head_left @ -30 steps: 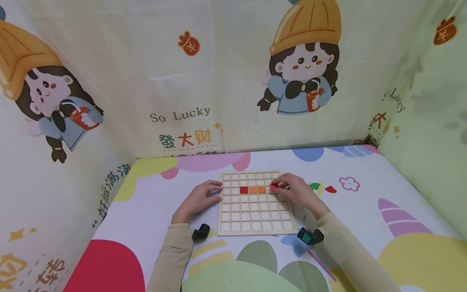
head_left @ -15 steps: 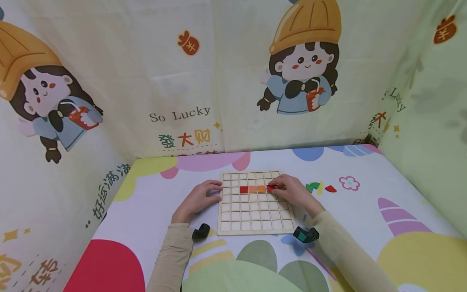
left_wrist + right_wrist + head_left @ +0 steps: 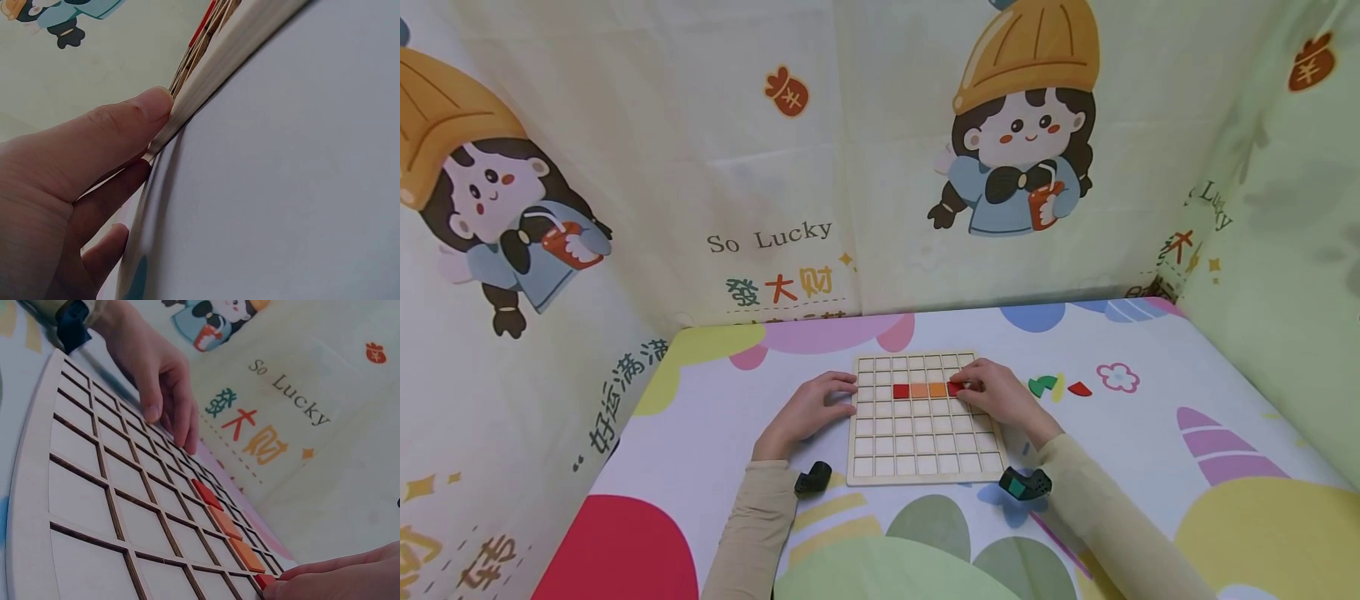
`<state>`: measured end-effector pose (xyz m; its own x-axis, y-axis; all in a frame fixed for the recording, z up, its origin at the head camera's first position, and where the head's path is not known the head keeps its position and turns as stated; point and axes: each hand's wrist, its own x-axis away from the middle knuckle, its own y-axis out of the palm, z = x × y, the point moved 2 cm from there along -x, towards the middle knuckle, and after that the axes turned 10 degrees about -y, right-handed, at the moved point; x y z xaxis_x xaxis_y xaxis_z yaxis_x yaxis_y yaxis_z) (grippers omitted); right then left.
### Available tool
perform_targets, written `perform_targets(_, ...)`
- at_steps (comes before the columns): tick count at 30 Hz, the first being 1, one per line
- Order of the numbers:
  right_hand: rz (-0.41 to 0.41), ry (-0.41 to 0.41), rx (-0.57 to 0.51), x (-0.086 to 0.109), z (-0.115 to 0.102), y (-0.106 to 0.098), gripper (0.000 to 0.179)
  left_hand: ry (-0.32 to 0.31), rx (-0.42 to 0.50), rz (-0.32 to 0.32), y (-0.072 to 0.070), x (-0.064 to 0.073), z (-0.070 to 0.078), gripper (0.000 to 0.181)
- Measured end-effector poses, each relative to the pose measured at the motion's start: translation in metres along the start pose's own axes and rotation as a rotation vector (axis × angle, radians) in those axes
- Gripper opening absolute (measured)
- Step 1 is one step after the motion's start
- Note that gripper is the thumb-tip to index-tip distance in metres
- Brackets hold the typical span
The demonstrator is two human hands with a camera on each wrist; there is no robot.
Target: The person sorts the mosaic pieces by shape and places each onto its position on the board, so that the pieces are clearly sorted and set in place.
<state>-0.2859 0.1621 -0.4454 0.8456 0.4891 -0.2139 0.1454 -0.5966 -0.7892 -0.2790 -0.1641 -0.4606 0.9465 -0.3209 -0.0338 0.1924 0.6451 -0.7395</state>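
Note:
A square wooden grid board (image 3: 904,446) lies on the table in the head view. In one row sit a red tile (image 3: 901,392) and two orange tiles (image 3: 919,391). At the right end of that row, my right hand (image 3: 1003,396) pinches another red tile (image 3: 953,389) between thumb and fingers, partly hiding it. The right wrist view has this end red tile (image 3: 262,580) at the fingertips, beside the orange ones. My left hand (image 3: 808,408) touches the board's left edge, thumb and fingertips against its side (image 3: 206,81).
Right of the board are small green (image 3: 1042,385), yellow (image 3: 1058,387) and red shapes (image 3: 1079,388); I cannot tell whether they are loose pieces or print. A patterned cloth covers the table (image 3: 700,467). Printed curtains (image 3: 887,183) stand behind it and at both sides.
My right hand has moved slightly left with the red tile, bringing it beside the right orange tile. During the last half second it barely moves. The left hand stays at the board's edge.

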Motion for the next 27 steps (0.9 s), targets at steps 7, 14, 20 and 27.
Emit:
perform_targets(7, 0.010, -0.012, -0.002, 0.0001, 0.0015, 0.0014, 0.026, 0.002, -0.009, 0.002, -0.0002, 0.0003, 0.0008, 0.036)
perform_targets(14, 0.008, -0.029, 0.002, -0.0002, 0.0018, 0.0028, 0.026, 0.002, -0.007, 0.001, -0.0002, 0.0006, 0.0010, 0.036)
perform_targets(20, 0.016, -0.043, 0.009, 0.0002, 0.0006, 0.0029, 0.025, 0.008, -0.018, 0.003, 0.0000, 0.0006, 0.0004, 0.036)
perform_targets(27, 0.023, -0.043, 0.011, 0.0008, 0.0002, 0.0033, 0.023, -0.002, -0.011, 0.001, -0.0002, 0.0004, 0.0016, 0.037)
